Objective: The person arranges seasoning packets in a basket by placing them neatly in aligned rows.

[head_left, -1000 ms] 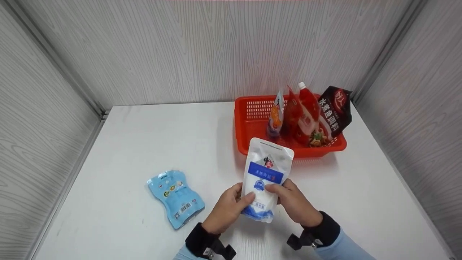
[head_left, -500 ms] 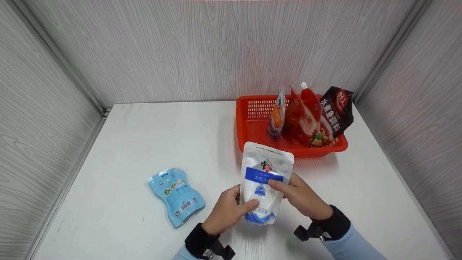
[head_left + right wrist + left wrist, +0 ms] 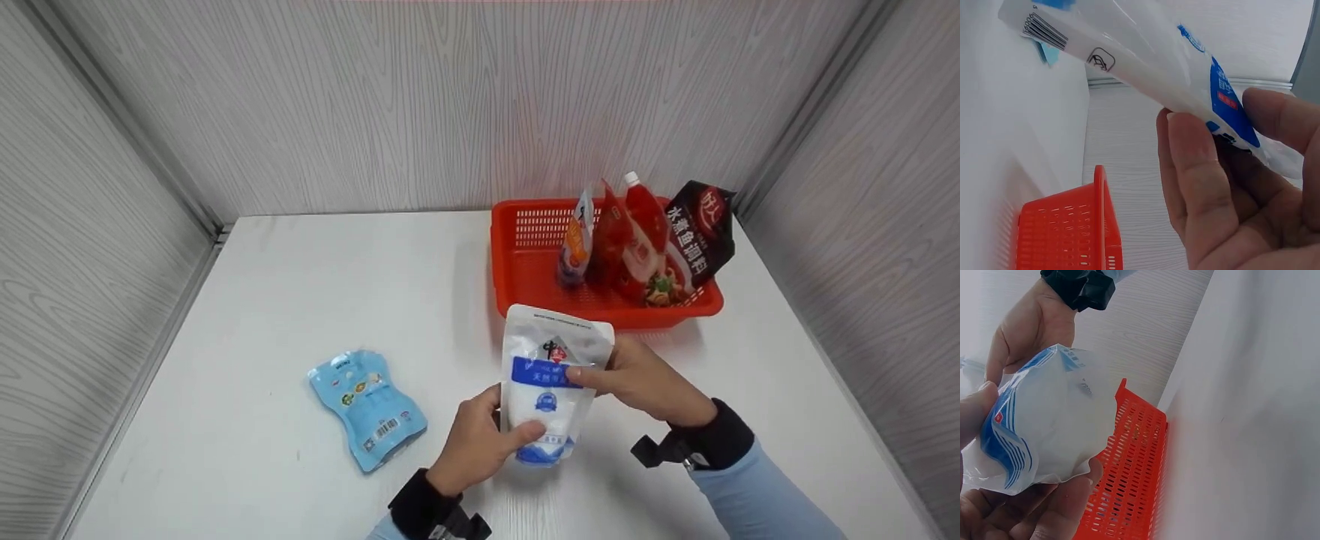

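Both hands hold a white and blue salt pouch (image 3: 551, 405) in front of the basket, its printed front facing up in the head view. My left hand (image 3: 478, 442) grips the lower left side, thumb across the front. Higher up, my right hand (image 3: 649, 379) pinches the right edge with its thumb on the blue band. In the left wrist view the bottom of the pouch (image 3: 1067, 416) shows, fingers curled beneath it. The right wrist view shows the back of the pouch (image 3: 1145, 62) with a barcode, fingers behind and thumb in front.
Behind the pouch stands a red plastic basket (image 3: 517, 281) with an orange-labelled pouch (image 3: 576, 244), a red pouch with a white cap (image 3: 643, 217) and a black seasoning packet (image 3: 694, 232) among its contents. A light blue pouch (image 3: 369, 409) lies on the white table (image 3: 322, 285) at left.
My right hand has slid up along the pouch's right edge and moved outward. The pouch has come slightly lower in the head view, while my left hand keeps its grip.
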Demonstrator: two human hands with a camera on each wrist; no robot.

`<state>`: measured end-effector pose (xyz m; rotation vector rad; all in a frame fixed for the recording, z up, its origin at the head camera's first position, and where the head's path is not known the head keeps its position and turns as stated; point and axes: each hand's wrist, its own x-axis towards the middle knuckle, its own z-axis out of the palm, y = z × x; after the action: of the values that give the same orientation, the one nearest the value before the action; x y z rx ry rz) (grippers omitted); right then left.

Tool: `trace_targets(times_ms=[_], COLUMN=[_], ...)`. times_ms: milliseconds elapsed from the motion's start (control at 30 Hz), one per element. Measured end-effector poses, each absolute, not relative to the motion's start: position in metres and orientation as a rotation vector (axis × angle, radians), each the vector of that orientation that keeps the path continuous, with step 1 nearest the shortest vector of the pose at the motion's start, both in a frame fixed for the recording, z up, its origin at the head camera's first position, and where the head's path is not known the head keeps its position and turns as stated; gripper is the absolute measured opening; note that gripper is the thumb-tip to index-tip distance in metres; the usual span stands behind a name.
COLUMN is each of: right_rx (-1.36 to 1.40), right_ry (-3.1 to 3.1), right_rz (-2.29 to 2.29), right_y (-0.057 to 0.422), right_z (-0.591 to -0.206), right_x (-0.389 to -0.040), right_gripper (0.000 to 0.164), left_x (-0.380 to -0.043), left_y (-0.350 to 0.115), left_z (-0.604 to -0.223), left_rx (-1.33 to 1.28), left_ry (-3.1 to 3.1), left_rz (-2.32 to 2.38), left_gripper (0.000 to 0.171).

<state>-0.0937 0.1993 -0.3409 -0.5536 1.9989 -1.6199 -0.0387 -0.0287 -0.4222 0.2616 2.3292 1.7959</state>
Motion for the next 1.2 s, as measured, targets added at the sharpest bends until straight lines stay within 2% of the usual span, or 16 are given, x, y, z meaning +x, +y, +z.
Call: trace_targets(times_ms=[267, 600, 867, 1100, 1200], right_rx=[-0.567, -0.645, -0.731, -0.754, -0.758], right_ry=[2.084, 2.156, 2.209, 2.341, 2.399], right_rz=[-1.566, -1.598, -1.62, -1.551, -1.51], right_y=[0.193, 0.197, 0.193, 0.2, 0.203], right_z=[-0.333, -0.363, -0.346, -0.339, -0.327], right_x=[-0.089, -0.098, -0.091, -0.1, -0.104], right_gripper=[0.054, 0.056, 0.049, 0.047, 0.045], left_x=[-0.036, -0.036, -0.043, -0.055, -0.063], left_y=[-0.027, -0.025, -0.025, -0.031, -0.034], left_z=[-0.427, -0.425, -0.43, -0.42, -0.411], left_rx=[0.309, 0.242, 0.293, 0.565, 0.666], left_ry=[2.361, 2.325, 2.346, 2.4, 2.484], left_rz=[1.79, 1.775, 1.776, 1.924, 1.997], left_gripper=[0.049, 0.049, 0.049, 0.028, 0.027])
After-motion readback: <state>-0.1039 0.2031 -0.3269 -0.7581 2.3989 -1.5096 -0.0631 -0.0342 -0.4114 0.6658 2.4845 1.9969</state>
